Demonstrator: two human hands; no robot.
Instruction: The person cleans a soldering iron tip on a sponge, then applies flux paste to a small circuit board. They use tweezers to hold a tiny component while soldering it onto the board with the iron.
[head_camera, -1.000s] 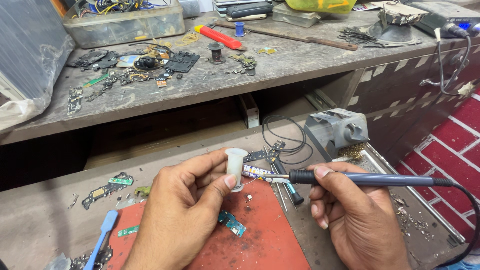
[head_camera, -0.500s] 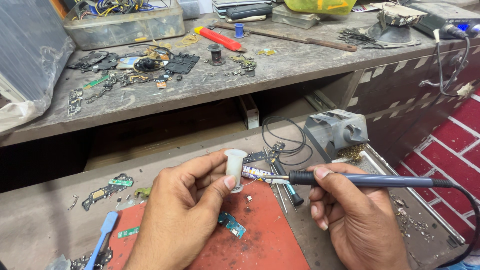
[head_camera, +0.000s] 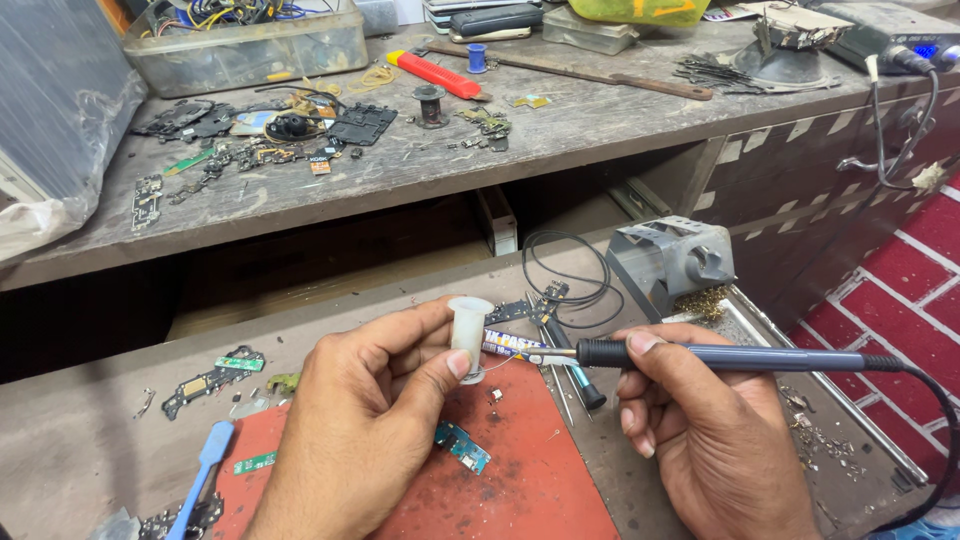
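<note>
My left hand (head_camera: 360, 430) pinches a small white solder spool (head_camera: 468, 325) between thumb and fingers, with a thin wire sticking out toward the right. My right hand (head_camera: 700, 440) grips a dark blue soldering iron (head_camera: 720, 357) like a pen, its tip pointing left and almost touching the wire end just right of the spool. Below both hands lies a red work mat (head_camera: 520, 480) with a small green circuit board (head_camera: 462, 446) on it.
A grey iron stand with brass wool (head_camera: 672, 262) sits at the right, beside a coiled black wire (head_camera: 570, 270). A blue plastic tool (head_camera: 205, 470) and board scraps lie at the left. The raised shelf behind holds phone parts (head_camera: 270, 140), a red-handled tool (head_camera: 435, 73) and a clear bin (head_camera: 245, 45).
</note>
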